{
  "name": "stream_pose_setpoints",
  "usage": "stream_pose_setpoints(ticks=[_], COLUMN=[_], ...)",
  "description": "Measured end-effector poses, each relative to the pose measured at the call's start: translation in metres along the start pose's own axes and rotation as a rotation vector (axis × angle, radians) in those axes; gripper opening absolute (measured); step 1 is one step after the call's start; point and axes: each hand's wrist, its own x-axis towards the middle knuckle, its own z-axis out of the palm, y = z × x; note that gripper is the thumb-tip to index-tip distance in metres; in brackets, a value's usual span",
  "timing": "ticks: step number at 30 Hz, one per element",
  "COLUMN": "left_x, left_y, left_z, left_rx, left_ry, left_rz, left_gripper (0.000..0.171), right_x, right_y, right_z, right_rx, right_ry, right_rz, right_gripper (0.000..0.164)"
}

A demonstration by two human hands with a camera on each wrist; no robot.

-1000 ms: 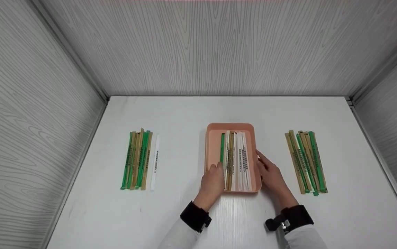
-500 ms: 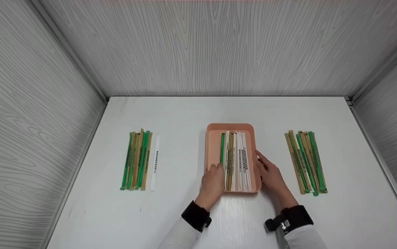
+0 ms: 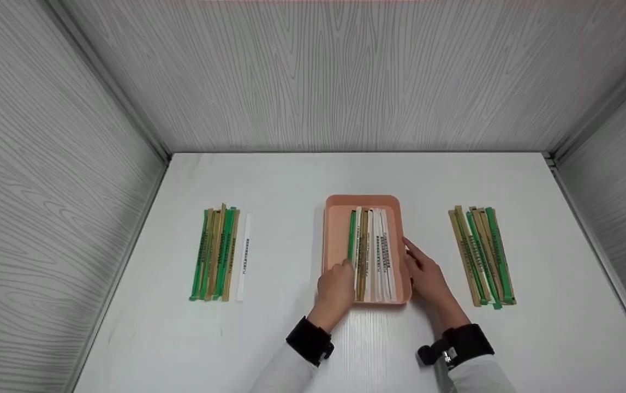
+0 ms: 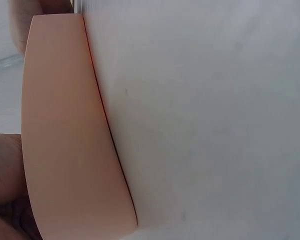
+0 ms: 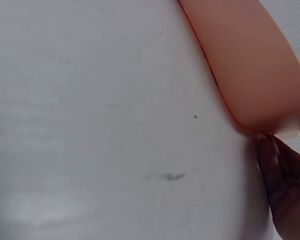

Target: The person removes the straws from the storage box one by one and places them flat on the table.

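Observation:
In the head view a pink tray (image 3: 334, 229) lies on the table, holding a row of white, brown and green wrapped straws. My left hand (image 3: 336, 286) reaches over its near left side, fingers curled at the lower end of the green wrapped straw (image 3: 351, 234); that end is hidden. My right hand (image 3: 427, 275) grips the tray's right side. From the right wrist view, the fingers (image 5: 270, 162) of that hand touch the tray's lower corner. The left wrist view shows mainly the tray's outer wall (image 4: 65, 125), with part of my left hand (image 4: 5, 170) behind it.
A bundle of green and brown wrapped straws (image 3: 216, 254) lies left of the tray, with a single white wrapped straw (image 3: 244, 256) beside it. Another green and brown bundle (image 3: 483, 256) lies to the right. Grey wood-grain panels (image 3: 313, 76) enclose the table's back and sides.
The green straw in the tray has tilted slightly, its top end shifting a little to the right. My left hand has barely moved; my right hand stays at the tray's side.

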Motion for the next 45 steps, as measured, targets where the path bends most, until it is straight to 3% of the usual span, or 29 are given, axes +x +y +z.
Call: stream_pose_setpoints(ticks=[8,15,20,26,33,40,45], left_x=[0.001,-0.005,-0.008,-0.011,-0.016,-0.027,-0.033], left_y=[-0.003,-0.004,-0.015,-0.043,-0.089,-0.134,-0.158], left_z=[-0.011,-0.032,-0.049,-0.07,-0.09,-0.097,-0.095], left_rx=[-0.188,-0.192,-0.219,-0.215,-0.201,-0.165,-0.135], left_ry=[-0.01,0.018,0.072,0.153,0.212,0.24,0.234], left_rz=[-0.01,-0.033,-0.074,-0.167,-0.322,-0.424,-0.492], left_gripper=[0.02,0.027,0.029,0.032,0.029,0.038,0.043], right_x=[0.001,0.001,0.0,0.0,0.001,0.001,0.0], right_y=[0.0,0.001,0.001,0.0,0.001,0.002,0.001], right_z=[0.0,0.0,0.0,0.0,0.001,0.001,0.0], right_rx=[-0.004,-0.017,-0.008,0.003,0.007,0.019,0.01], right_ry=[0.007,0.001,-0.001,-0.006,-0.003,-0.01,-0.016], right_rz=[0.001,-0.004,0.001,0.009,0.021,0.018,0.026], right_gripper=[0.048,0.048,0.048,0.048,0.048,0.049,0.049])
